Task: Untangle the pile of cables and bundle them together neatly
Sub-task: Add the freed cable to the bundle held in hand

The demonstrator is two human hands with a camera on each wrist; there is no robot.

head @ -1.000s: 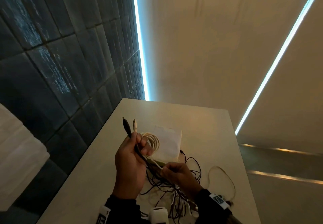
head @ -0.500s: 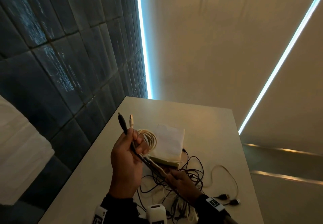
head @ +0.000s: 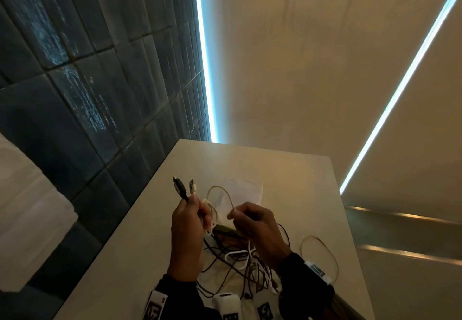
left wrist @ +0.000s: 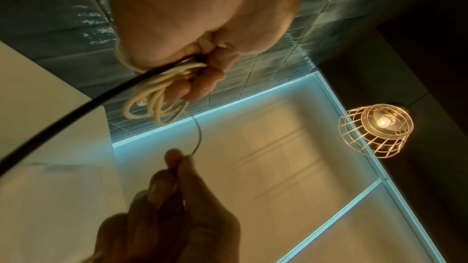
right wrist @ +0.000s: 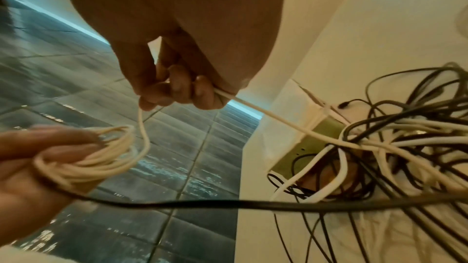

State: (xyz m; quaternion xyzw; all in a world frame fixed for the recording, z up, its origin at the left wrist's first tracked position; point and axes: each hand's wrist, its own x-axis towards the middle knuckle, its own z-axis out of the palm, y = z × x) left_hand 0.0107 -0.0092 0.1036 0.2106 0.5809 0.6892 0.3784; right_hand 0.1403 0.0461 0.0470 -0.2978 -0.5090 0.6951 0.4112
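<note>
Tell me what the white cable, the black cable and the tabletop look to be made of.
White cable: looks like smooth, matte plastic or rubber sheathing; it coils in soft loops.
Black cable: thicker, likely rubbery plastic with a slight sheen along its length.
Tabletop: pale, smooth, matte surface, perhaps laminate or stone; cannot tell which.

Left hand [left wrist: 202,27] grips coiled white cable [left wrist: 157,95]; right hand [left wrist: 167,207] pinches its strand.

Cable tangle [head: 240,264] below, bare table [head: 287,169] beyond.

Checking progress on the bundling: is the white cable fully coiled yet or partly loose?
Partly loose. The left hand holds several coils, but the white cable runs on through the right hand into the pile.
</note>
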